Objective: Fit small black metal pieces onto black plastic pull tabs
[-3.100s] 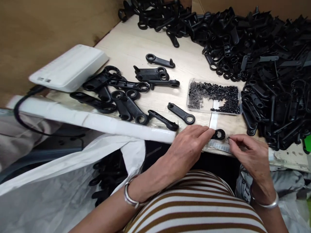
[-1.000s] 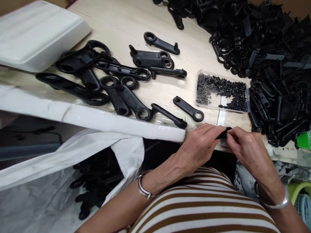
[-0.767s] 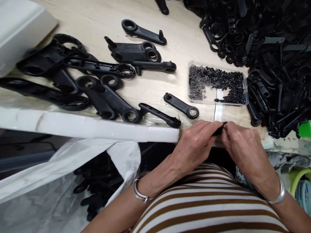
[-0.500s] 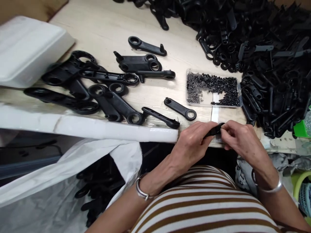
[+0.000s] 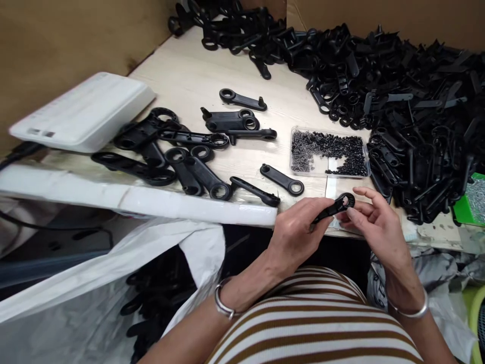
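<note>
My left hand (image 5: 297,235) grips a black plastic arm (image 5: 329,211) near the table's front edge, with the ring end pointing up to the right. At that ring end is my right hand (image 5: 377,225), its thumb near or against the ring and its index finger stretched out; its other fingers are partly curled behind. Whether the right fingers pinch anything is too hidden to tell. Just beyond the hands a clear tray (image 5: 320,164) holds small springs and small black pieces. A single black arm (image 5: 281,179) with a ring end lies to the left of the tray.
Several black arms (image 5: 208,177) lie at the left beside a white box (image 5: 85,111). A large heap of black parts (image 5: 424,136) covers the back right. White foam (image 5: 189,206) lines the front edge; a green tray (image 5: 468,202) is at far right.
The view has tilted up, showing more of the table's back. My right hand's fingers have spread from a pinch at the held arm, and the arm's ring end has come into view.
</note>
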`<state>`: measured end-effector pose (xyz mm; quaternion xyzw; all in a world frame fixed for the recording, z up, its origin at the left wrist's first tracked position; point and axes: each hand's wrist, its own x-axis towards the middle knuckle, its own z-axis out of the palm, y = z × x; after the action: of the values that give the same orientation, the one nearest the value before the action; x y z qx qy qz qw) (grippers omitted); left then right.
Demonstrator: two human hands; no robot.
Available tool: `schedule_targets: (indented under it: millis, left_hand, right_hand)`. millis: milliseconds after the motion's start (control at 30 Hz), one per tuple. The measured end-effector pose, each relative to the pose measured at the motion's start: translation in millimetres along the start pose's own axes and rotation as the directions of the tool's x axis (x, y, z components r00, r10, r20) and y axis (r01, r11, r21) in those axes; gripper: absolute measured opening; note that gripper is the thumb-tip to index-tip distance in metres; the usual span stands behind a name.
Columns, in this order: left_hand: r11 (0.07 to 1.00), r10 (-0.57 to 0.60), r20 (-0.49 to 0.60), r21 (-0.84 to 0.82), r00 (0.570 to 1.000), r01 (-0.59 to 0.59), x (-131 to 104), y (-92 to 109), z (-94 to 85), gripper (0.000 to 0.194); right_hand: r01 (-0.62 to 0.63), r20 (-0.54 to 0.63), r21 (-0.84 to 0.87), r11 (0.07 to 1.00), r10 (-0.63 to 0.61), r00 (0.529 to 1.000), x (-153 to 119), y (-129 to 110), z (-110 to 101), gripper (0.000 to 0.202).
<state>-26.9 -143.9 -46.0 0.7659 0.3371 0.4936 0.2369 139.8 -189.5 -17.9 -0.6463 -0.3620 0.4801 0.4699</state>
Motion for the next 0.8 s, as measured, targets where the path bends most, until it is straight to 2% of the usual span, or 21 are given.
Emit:
schedule_targets:
  millis: [100, 200, 333, 533, 800]
  left_hand:
    - [1.0, 0.023, -0.024, -0.004, 0.999, -0.023, 0.6, 2.9, -0.1, 0.019]
    - [1.0, 0.021, -0.028, -0.006, 0.999, -0.021, 0.5, 4.8, -0.9, 0.018]
    - [1.0, 0.013, -0.045, -0.013, 0.999, -0.014, -0.9, 5.9, -1.1, 0.018]
    - [0.998, -0.026, -0.049, -0.062, 0.998, 0.022, -4.3, 2.9, 1.8, 0.017]
    - [0.995, 0.027, 0.073, -0.1, 0.997, -0.02, -6.5, -5.4, 2.0, 0.025]
  right_hand:
    - [-0.028, 0.004, 0.178, 0.984, 0.028, 1.0, 1.7, 0.0, 9.0, 0.051]
    - [-0.049, -0.011, 0.267, 0.962, 0.054, 0.998, 3.3, -1.3, 16.0, 0.048]
    - [-0.042, -0.078, 0.274, 0.961, 0.065, 0.995, 5.1, -1.4, 22.1, 0.044]
    - [0.02, -0.147, 0.219, 0.975, 0.012, 0.989, 7.5, 0.8, 27.6, 0.043]
    - [-0.104, 0.01, 0.356, 0.929, 0.107, 0.994, 6.4, -3.7, 11.3, 0.041]
